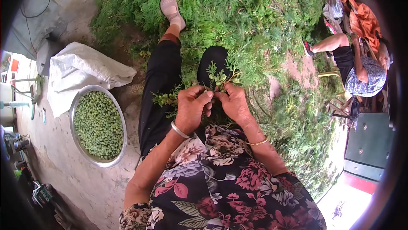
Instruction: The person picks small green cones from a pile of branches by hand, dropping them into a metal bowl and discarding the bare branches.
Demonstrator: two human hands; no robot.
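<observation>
Above my lap, my left hand and my right hand are close together, fingers pinched. Between and above them a green conifer sprig with flat, scaly leaves sticks up, and my right hand grips it. My left fingertips close on the sprig too, though the exact spot is hidden by the fingers. More leafy conifer bits poke out to the left of my left hand. A silver bangle circles my left wrist, a gold one my right.
At the left stands a metal basin filled with small green cones. Behind it lies a white woven sack. Cut conifer branches cover the ground ahead and to the right. Another person sits at the far right.
</observation>
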